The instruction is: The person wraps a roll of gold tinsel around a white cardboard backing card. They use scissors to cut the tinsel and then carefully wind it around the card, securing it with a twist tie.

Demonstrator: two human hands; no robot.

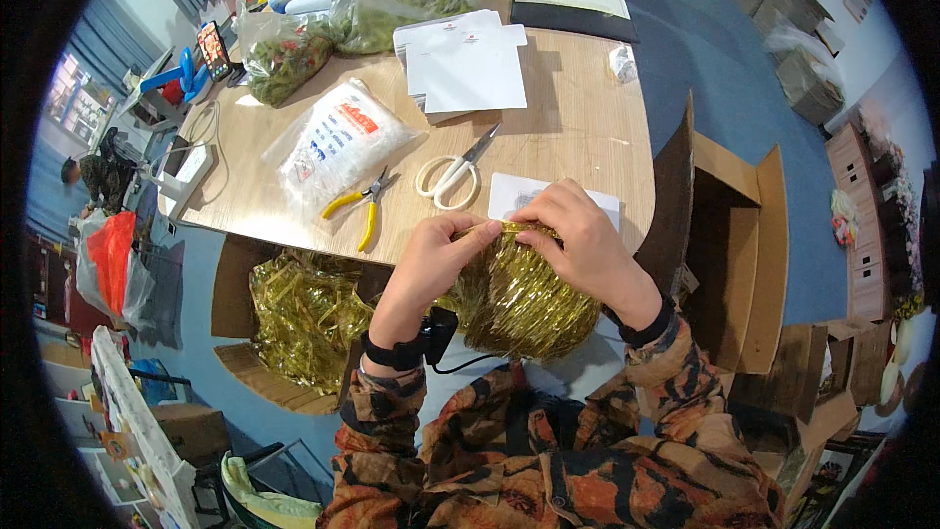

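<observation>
Gold tinsel fringe [540,294] hangs in a shimmering bunch over the front edge of the table, its top band pinched between my two hands. My left hand [448,250] grips the band's left part with thumb and forefinger. Close by on the right, my right hand [580,239] holds the same band, fingers bent over it. A white printed card [602,204] lies on the tabletop, partly covered by my right hand. White-handled scissors [448,180] and yellow-handled pliers [363,209] lie just beyond my left hand.
A cardboard box [235,367] with more gold tinsel stands below the table at left. Another open carton [734,250] is at right. On the table [587,132] are a printed plastic bag [341,139], white cards [470,70], bags of greenery [286,62] and a power strip [191,173].
</observation>
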